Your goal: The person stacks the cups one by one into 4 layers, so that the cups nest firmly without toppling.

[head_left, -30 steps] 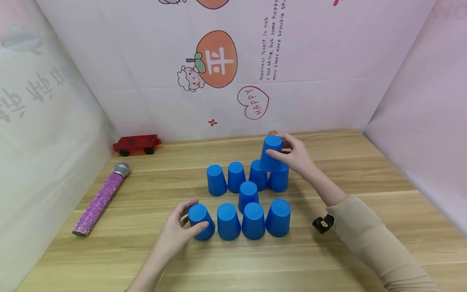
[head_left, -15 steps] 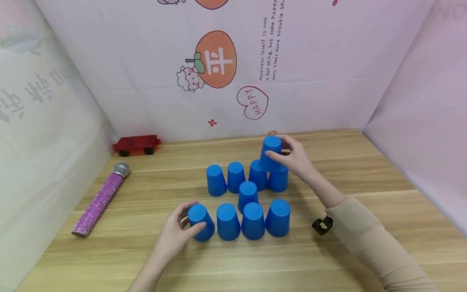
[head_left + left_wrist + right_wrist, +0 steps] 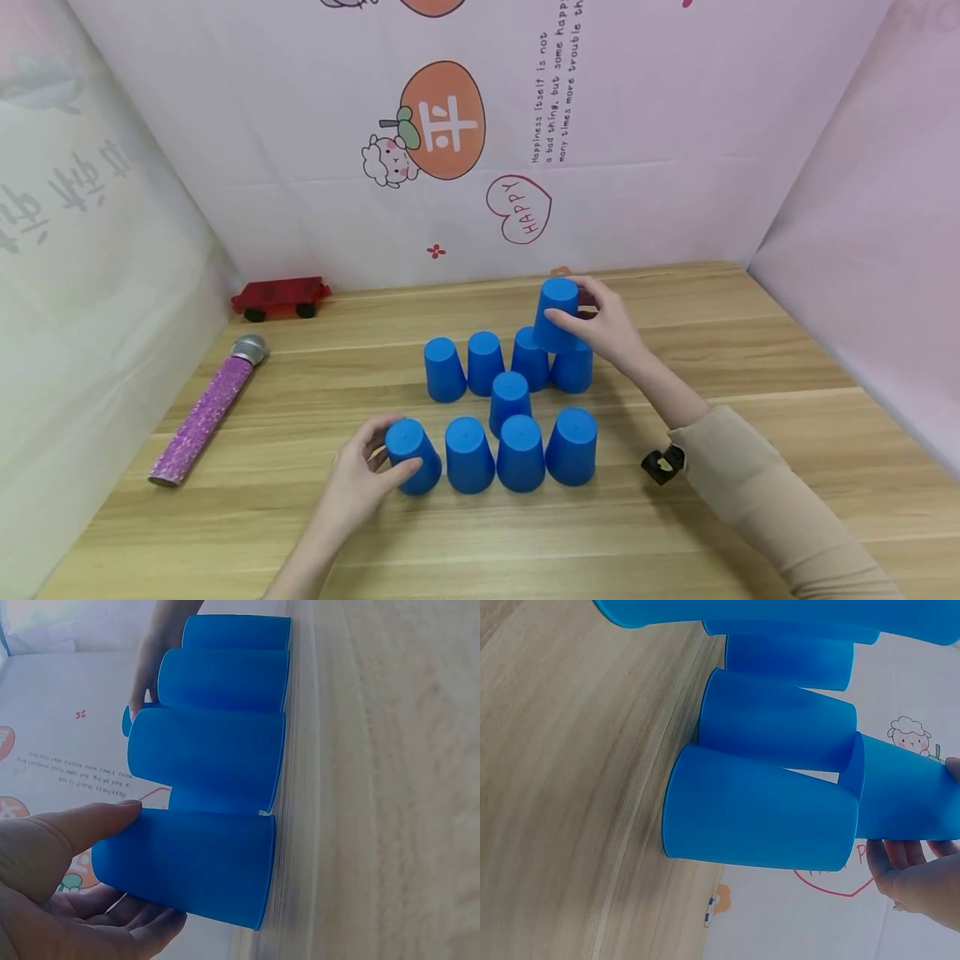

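Observation:
Near the front, my left hand (image 3: 360, 471) grips the leftmost blue cup (image 3: 411, 442) of the front row, which stands upside down on the table. My right hand (image 3: 611, 329) holds another upturned blue cup (image 3: 557, 312) at the tops of the two right-hand cups in the back row. In the right wrist view, the rim of this held cup (image 3: 907, 787) meets the base of a lower cup (image 3: 761, 810); whether it rests there I cannot tell. A single cup (image 3: 510, 408) stands between the rows. More front cups (image 3: 468, 458) sit right of my left hand.
A red toy wagon (image 3: 281, 297) stands at the back left. Below it lies a purple glittery microphone (image 3: 206, 417). A small black object (image 3: 662, 463) shows beside the right sleeve (image 3: 757, 492). Printed white cloth (image 3: 637, 167) walls the wooden table (image 3: 225, 542) at back and sides.
Almost nothing differs. Both hands keep their grip and place, and the cups stand where they were; the head view has shifted very slightly.

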